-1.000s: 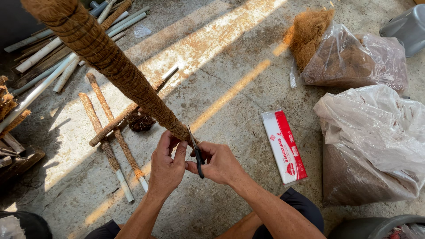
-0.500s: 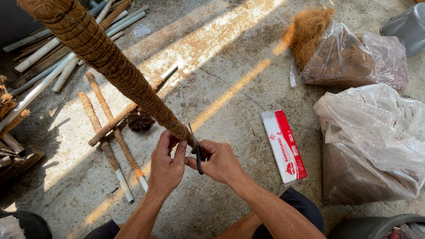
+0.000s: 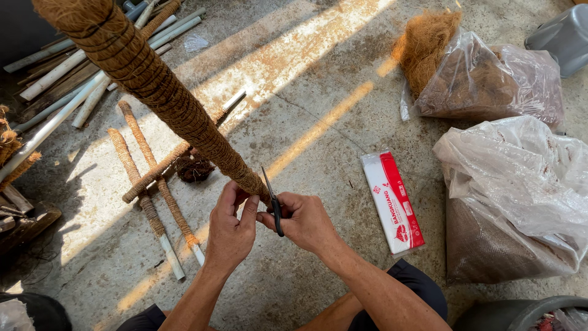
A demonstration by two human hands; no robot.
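Gripping pole left, scissors right; sunlit concrete floor.

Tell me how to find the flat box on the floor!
Start at the two big plastic bags of brown fibre on the right of the concrete floor. Just left of the nearer bag lies a long, flat box. It is the only red and white thing there; everything around it is brown or grey.
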